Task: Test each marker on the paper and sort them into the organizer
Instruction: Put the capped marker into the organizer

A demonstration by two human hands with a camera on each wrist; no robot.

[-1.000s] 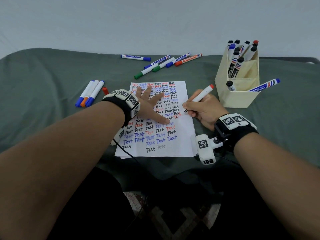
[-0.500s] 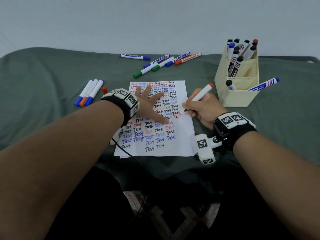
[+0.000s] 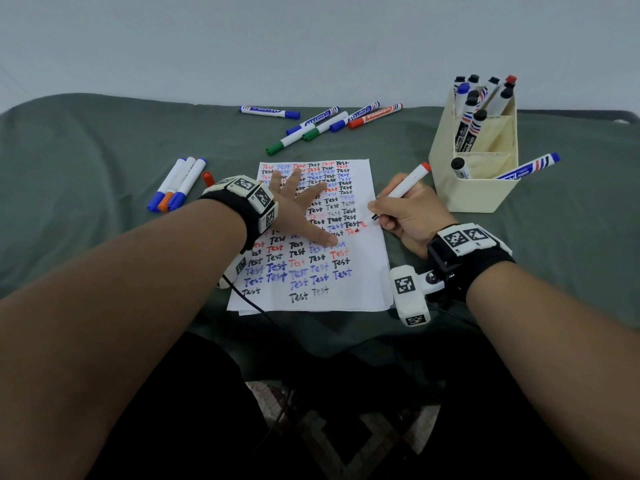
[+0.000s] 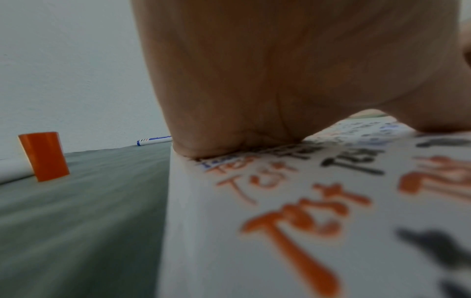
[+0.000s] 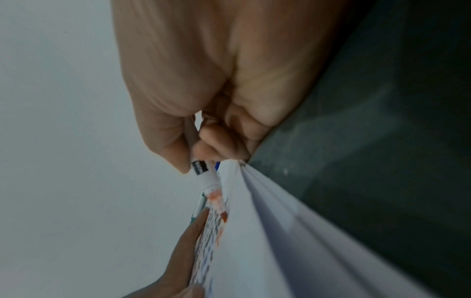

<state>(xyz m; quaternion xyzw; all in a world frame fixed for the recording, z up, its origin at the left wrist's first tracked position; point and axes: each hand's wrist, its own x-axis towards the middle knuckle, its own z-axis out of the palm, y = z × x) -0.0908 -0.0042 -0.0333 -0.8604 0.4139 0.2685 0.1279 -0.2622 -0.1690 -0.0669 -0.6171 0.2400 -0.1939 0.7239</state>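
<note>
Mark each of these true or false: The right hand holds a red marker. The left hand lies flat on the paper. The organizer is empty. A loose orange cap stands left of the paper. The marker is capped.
1. True: the right hand grips the red marker.
2. True: the left hand presses flat on the paper.
3. False: the organizer holds several markers.
4. True: the orange cap stands there.
5. False: its tip is bare.

Bare cloth lies left of the paper; the organizer crowds its right edge.
</note>
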